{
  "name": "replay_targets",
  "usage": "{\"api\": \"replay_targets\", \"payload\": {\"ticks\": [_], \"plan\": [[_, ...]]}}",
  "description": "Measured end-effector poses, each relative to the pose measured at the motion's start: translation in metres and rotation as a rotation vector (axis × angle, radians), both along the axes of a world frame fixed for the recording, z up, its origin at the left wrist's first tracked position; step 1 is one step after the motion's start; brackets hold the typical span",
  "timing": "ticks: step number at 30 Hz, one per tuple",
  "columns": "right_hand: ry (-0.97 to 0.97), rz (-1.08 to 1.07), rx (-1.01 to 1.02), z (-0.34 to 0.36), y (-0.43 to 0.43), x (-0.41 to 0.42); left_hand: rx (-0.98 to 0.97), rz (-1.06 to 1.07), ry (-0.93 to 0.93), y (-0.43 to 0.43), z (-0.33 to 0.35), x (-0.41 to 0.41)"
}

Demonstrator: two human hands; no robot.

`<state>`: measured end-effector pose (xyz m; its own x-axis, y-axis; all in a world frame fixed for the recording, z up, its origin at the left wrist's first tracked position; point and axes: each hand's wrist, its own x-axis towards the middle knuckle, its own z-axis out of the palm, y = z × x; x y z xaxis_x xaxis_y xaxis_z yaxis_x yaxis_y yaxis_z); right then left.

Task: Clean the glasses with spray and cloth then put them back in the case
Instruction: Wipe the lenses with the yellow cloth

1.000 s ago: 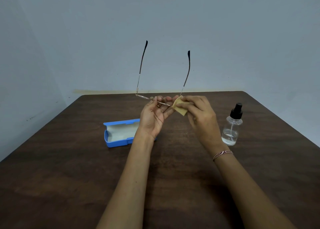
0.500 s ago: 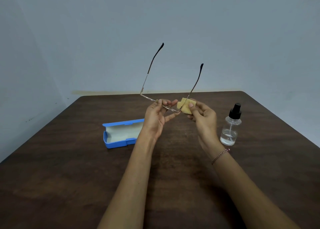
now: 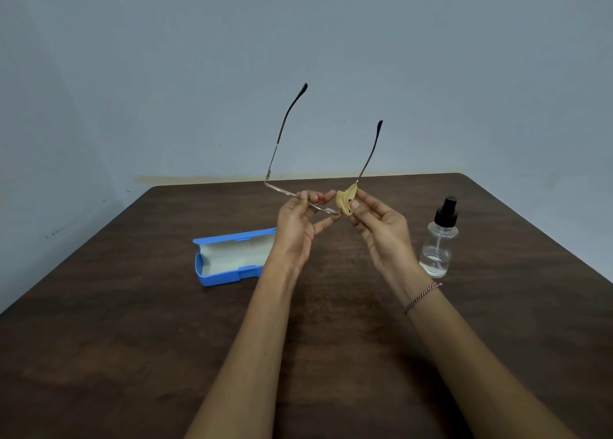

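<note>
Thin metal glasses (image 3: 277,146) with dark temple tips are held above the table, both temples open and pointing up and away. My left hand (image 3: 298,226) grips the front frame near its middle. My right hand (image 3: 381,229) pinches a small yellow cloth (image 3: 345,199) around the right lens end of the frame. The blue case (image 3: 229,272) lies open on the table to the left, its pale lining showing and nothing inside. A clear spray bottle (image 3: 439,239) with a black nozzle stands upright to the right of my right hand.
The dark wooden table (image 3: 132,355) reaches a pale wall at the back and left. Its right edge runs diagonally behind the bottle.
The glasses have tilted, so the temples lean right instead of standing straight. My right hand turned palm-up, and the cloth bunched around the right end of the frame.
</note>
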<state>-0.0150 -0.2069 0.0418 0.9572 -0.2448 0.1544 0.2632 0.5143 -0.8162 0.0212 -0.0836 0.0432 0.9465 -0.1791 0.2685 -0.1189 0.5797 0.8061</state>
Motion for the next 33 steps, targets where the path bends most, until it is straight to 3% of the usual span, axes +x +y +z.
{"api": "replay_targets", "payload": {"ticks": [5,9,14,19,26,33], "plan": [[0.056,-0.045,-0.107,-0.003,-0.004,0.002,0.039,-0.040,-0.028,-0.002,-0.001,-0.002],[-0.010,-0.050,-0.095,-0.002,-0.003,0.000,0.046,-0.026,-0.013,-0.004,-0.002,-0.003],[-0.071,-0.123,-0.134,0.002,0.000,-0.001,-0.036,0.058,0.095,-0.005,0.001,-0.003],[-0.115,-0.131,-0.291,0.000,0.005,-0.002,-0.006,0.182,0.059,-0.005,-0.002,-0.001],[-0.123,-0.233,-0.118,0.007,-0.008,0.000,0.032,0.281,-0.004,-0.005,-0.002,-0.002],[-0.050,-0.126,-0.241,-0.004,0.006,-0.002,0.045,0.304,-0.008,-0.009,-0.001,-0.004]]}}
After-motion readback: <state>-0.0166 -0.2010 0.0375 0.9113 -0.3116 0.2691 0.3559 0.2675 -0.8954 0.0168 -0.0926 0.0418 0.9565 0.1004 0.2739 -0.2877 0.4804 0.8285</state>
